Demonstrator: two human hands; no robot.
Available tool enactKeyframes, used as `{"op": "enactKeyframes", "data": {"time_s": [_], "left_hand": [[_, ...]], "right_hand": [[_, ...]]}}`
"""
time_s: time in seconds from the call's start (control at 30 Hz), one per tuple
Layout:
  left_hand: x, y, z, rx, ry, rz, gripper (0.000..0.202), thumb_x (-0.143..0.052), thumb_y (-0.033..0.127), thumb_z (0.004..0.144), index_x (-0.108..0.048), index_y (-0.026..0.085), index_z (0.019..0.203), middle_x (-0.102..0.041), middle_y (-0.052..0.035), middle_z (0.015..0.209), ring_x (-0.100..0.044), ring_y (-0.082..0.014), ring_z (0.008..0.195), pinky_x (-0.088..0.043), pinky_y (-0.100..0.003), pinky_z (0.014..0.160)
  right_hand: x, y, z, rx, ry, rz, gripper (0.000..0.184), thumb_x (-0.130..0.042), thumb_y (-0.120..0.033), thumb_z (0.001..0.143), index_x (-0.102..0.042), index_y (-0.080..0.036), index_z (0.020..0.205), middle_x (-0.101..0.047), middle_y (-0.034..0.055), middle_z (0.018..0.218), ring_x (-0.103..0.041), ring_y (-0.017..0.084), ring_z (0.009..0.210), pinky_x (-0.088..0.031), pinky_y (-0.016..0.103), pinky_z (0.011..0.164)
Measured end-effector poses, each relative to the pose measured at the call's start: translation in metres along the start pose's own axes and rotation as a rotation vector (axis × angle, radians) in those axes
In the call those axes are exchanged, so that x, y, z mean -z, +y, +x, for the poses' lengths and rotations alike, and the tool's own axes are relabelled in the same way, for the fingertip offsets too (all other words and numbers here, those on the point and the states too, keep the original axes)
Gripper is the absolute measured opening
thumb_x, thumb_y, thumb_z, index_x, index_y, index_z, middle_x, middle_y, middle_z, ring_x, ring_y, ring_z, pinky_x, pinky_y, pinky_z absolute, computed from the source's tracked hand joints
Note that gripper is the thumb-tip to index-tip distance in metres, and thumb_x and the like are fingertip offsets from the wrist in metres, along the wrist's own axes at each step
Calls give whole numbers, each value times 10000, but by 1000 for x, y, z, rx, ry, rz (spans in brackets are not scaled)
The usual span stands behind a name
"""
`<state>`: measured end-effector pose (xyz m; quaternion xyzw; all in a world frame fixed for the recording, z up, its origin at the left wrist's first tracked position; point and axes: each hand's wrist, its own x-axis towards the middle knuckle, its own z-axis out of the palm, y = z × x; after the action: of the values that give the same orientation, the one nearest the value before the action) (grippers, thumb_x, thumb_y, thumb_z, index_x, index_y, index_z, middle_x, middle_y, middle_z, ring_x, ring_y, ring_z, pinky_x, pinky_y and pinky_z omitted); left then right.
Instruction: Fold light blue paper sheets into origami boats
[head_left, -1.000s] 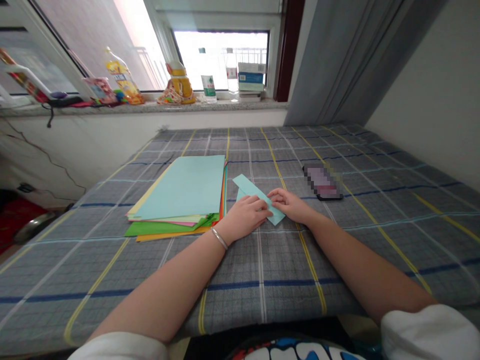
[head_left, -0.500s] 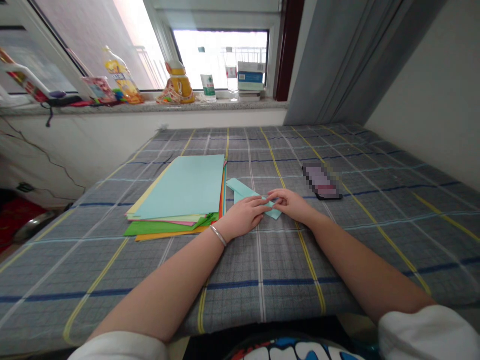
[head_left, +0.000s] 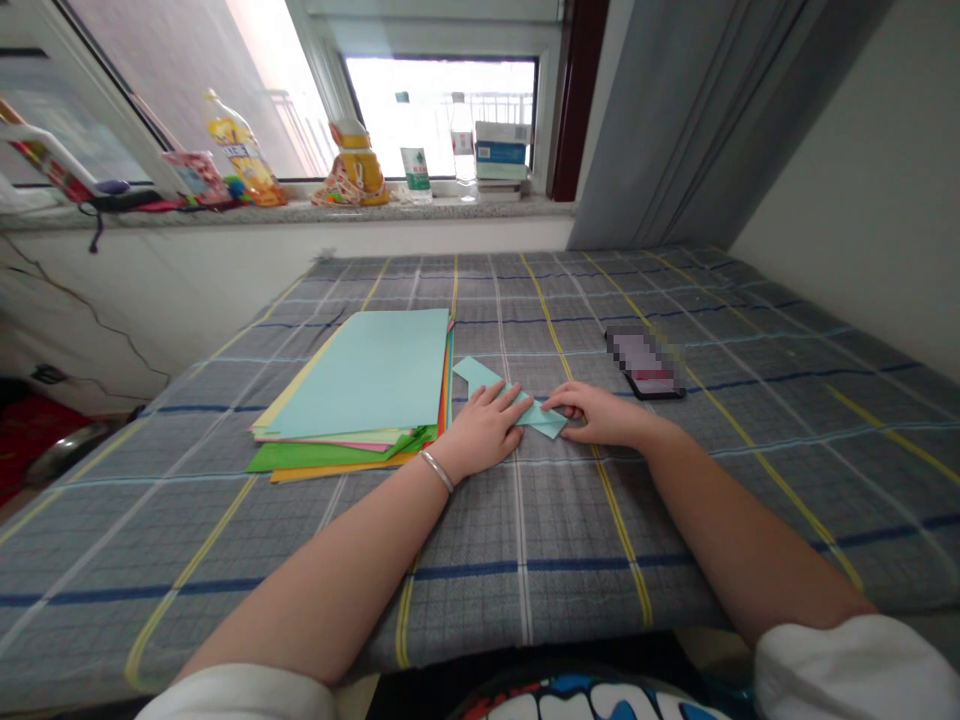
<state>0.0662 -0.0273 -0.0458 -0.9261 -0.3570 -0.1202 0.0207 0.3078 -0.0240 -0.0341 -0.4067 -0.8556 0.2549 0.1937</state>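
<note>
Midway between the left and right edges of the plaid-covered tabletop (head_left: 300,540), resting the left hand (head_left: 486,428) on a folded strip of light-blue paper (head_left: 538,413), palm down, fingers spread, laid over rather than gripping. Lying aslant beneath, with one end toward the tabletop's far left corner and the other toward its near right corner. At that near end, bringing the right hand (head_left: 600,415) close from the right, fingers curled, forefinger and thumb a little apart: forefinger tip at the paper, thumb tip just beside its corner. Cannot tell between a pinch and a mere touch. Wearing a silver bracelet (head_left: 437,471) on the left wrist.

Toward the left edge, just beside the strip's far end, lying in a loose pile: a stack of coloured sheets (head_left: 375,370), light blue on top, with yellow, pink, green and orange showing underneath. Toward the right edge, beyond the right hand, lying flat: a dark-rimmed phone (head_left: 649,365), screen blurred out. Past the far edge, lined up on a windowsill (head_left: 300,213): bottles (head_left: 244,150) and stacked boxes (head_left: 501,155).
</note>
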Motion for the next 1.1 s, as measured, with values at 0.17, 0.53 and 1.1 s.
{"op": "enactKeyframes", "data": {"time_s": [0.17,0.53,1.1], "left_hand": [[-1,-1,1,-17,5,-35,443,-473,279,912,-466,181,1344,-413,-157,1448,-384,-307,1337,-352,-515,1066],[-3,-5,5,-161,81,-318,253,-507,128,854,-588,163,1091,-582,-97,1250,-489,-201,1231,-405,-375,1069],[10,0,5,-147,11,-275,231,-501,146,861,-547,174,1086,-611,-83,1130,-527,-202,1138,-434,-364,1000]], "right_hand": [[0,-9,-1,49,7,-104,383,-716,-216,693,-659,-217,1072,-556,63,1084,-556,171,908,-464,310,834],[-8,-17,7,10,101,-255,87,-622,-258,832,-661,-180,825,-588,28,811,-538,148,734,-417,274,697],[-12,-8,15,-66,98,-263,81,-586,-211,849,-617,-186,778,-586,23,787,-532,146,727,-406,267,689]]}}
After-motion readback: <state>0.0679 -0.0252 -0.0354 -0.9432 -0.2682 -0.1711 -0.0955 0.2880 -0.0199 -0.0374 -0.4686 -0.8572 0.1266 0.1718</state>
